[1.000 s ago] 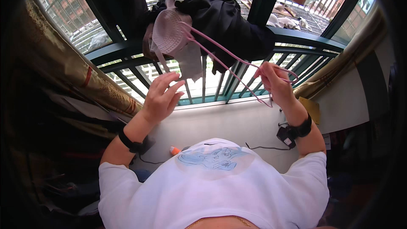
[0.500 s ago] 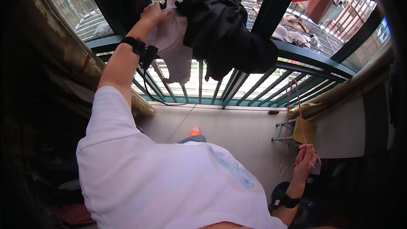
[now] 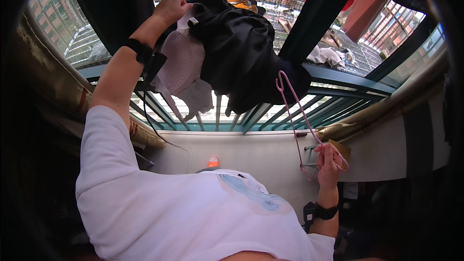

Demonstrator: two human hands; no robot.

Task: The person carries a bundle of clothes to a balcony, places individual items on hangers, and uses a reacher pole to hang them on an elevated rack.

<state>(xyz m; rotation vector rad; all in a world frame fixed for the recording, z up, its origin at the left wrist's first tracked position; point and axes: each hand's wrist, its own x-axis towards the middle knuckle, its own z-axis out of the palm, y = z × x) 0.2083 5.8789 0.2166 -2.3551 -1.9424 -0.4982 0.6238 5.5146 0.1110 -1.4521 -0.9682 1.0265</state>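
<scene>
The pink hanger (image 3: 303, 111) in my right grip (image 3: 328, 162) looks like smooth, faintly glossy plastic-coated wire. My left grip (image 3: 172, 9) is on matt, finely dimpled cloth, the pale bra (image 3: 181, 58), while the black garment (image 3: 237, 50) is smooth cloth with a soft sheen and the green railing (image 3: 333, 77) looks like smooth painted metal.
</scene>
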